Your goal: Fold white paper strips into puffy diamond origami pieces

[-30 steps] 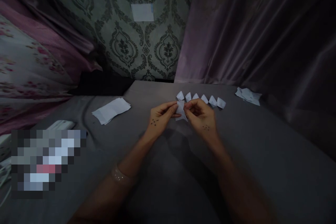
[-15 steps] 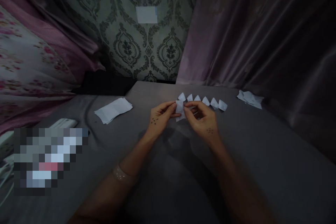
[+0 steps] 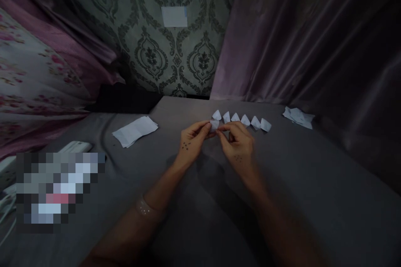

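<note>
Between my two hands is a small folded piece of white paper (image 3: 214,125), held just above the grey cloth surface. My left hand (image 3: 194,138) pinches its left side between thumb and fingers. On the other side, the thumb and index finger of my right hand (image 3: 237,139) close on its lower right edge. Just beyond my fingers stands a row of several folded white paper shapes (image 3: 245,121), pointed at the top. The leftmost paper shape (image 3: 216,115) is right behind the piece I hold.
A stack of white paper sheets (image 3: 135,131) lies to the left. Crumpled white paper (image 3: 298,117) rests at the far right. A dark folded cloth (image 3: 128,98) is at the back left, and a white device (image 3: 77,147) sits near a blurred-out patch. Curtains and a patterned wall border the surface.
The paper between my hands has become smaller, its lower part now folded up out of sight. My right hand has moved slightly left and down along it.
</note>
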Demonstrator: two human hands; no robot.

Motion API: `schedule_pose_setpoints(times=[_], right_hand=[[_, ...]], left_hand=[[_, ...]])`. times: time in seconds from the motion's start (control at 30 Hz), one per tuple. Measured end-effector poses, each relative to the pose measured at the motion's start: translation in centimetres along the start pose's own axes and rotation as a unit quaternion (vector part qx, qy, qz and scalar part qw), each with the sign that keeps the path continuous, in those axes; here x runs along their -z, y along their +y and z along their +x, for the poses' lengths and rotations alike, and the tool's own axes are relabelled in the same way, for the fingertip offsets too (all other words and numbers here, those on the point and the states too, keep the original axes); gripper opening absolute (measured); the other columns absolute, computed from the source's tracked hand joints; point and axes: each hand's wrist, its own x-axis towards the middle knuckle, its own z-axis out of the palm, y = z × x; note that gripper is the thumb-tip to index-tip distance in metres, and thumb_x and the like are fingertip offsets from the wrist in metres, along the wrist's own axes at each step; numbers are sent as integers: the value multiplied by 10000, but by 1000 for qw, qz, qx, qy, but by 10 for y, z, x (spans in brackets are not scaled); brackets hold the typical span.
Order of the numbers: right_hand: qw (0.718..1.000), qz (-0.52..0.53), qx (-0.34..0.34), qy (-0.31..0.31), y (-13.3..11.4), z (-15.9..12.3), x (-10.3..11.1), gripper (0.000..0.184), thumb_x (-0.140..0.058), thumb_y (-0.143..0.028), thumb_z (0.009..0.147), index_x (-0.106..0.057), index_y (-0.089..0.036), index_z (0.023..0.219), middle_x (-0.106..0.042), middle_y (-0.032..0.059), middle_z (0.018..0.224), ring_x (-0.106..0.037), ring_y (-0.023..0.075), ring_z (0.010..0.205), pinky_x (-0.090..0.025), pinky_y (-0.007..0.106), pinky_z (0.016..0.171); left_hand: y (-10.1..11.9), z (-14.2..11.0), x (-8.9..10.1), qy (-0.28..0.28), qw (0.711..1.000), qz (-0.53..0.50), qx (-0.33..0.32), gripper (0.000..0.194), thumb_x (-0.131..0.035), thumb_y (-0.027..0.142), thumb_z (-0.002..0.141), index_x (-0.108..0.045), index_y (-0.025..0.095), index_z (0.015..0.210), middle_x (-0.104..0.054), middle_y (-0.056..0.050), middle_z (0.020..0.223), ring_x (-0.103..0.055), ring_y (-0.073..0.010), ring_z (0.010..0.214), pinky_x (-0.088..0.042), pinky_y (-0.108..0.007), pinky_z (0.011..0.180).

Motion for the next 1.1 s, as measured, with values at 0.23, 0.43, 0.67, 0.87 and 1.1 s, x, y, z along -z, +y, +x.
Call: schedule_pose_setpoints(times=[0.23,0.43,0.67,0.87,1.1], right_hand=[[1000,-6,-22,5,-2,-4,-6,75,-593,-194,849,-664,-215,863,-623,7,799,-518,124,612,-452,281,627],[998,36,-50,9,1,-2,-7,128,-600,-269,861,-710,-219,903,-635,15,838,-546,119,631,-458,264,604],[998,16,-40,35,2,-7,-9,206,-592,-258,874,-613,-231,1077,-666,5,855,-548,118,585,-465,272,599],[999,-12,30,5,3,-11,-11,213,-490,-226,944,-657,-247,1075,-668,39,933,-633,168,826,-504,306,735],[999,-14,34,-15,8,-14,-13,338,-462,-184,949,-645,-281,1216,-665,52,1006,-635,184,929,-532,329,786]], left_hand=[[-2,0,0,-25,1000,0,-7,222,-732,331,771,-750,177,930,-741,-60,1000,-691,-208,951,-573,-373,895],[-5,0,0,-43,999,-12,-12,243,-765,324,738,-756,182,934,-750,-49,942,-702,-201,883,-586,-384,864],[-5,0,-1,-6,1000,-7,25,259,-791,312,697,-758,168,909,-741,-38,863,-701,-178,760,-612,-388,785],[-4,0,0,-1,999,-14,36,247,-789,299,691,-758,160,892,-737,-37,852,-687,-163,761,-613,-368,777],[-3,0,2,-10,999,-5,30,251,-778,309,701,-767,177,914,-733,-33,850,-678,-152,754,-617,-347,762]])
